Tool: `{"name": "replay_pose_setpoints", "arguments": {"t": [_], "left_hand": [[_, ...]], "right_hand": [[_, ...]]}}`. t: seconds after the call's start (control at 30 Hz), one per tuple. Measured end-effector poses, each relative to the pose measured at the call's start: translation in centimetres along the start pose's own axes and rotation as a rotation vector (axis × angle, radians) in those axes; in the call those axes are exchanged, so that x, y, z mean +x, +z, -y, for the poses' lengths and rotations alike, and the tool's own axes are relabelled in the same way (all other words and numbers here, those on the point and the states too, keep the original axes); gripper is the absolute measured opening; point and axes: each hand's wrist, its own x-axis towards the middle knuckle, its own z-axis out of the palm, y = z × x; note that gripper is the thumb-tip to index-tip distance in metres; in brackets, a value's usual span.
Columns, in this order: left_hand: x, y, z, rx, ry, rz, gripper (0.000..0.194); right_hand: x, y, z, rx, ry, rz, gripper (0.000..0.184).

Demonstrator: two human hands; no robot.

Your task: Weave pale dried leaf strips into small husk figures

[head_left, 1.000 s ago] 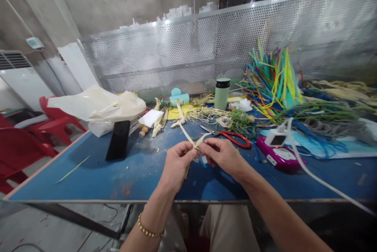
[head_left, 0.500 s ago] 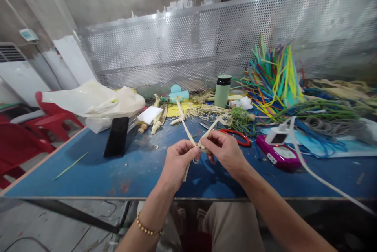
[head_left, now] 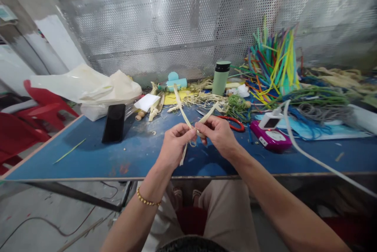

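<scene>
Both my hands meet above the near middle of the blue table [head_left: 88, 157]. My left hand [head_left: 173, 146] pinches pale straw strips [head_left: 184, 116] where they cross. My right hand [head_left: 219, 134] pinches the same strips from the other side, fingers closed. Two strip ends stick up and away from my fingers, and one end hangs down below my left hand. A small loop shows between the thumbs.
A black phone [head_left: 113, 123] lies left of my hands. Red-handled scissors [head_left: 234, 123], a purple power strip [head_left: 269, 138] with a white cable, a green flask [head_left: 220, 78], coloured strips [head_left: 273, 63], loose straw and a plastic bag [head_left: 88, 87] crowd the back. Red chairs [head_left: 26, 126] stand left.
The view has tipped down, showing more of my lap. My hands stay joined on the strips, and the right-hand strip end has swung up longer behind my fingers.
</scene>
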Motion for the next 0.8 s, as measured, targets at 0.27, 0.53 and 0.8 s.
{"name": "replay_pose_setpoints", "arguments": {"t": [0.27, 0.53, 0.8], "left_hand": [[0.06, 0.05, 0.32, -0.021, 0.018, 0.034, 0.019], [-0.04, 0.26, -0.12, -0.001, -0.031, 0.029, 0.019], [0.04, 0.4, -0.27, -0.003, -0.112, -0.02, 0.029]], "right_hand": [[0.03, -0.08, 0.3, 0.018, 0.023, 0.012, 0.034], [0.3, -0.24, 0.41, 0.017, 0.049, -0.03, 0.036], [0.28, -0.24, 0.28, -0.065, 0.013, -0.044, 0.032]]}}
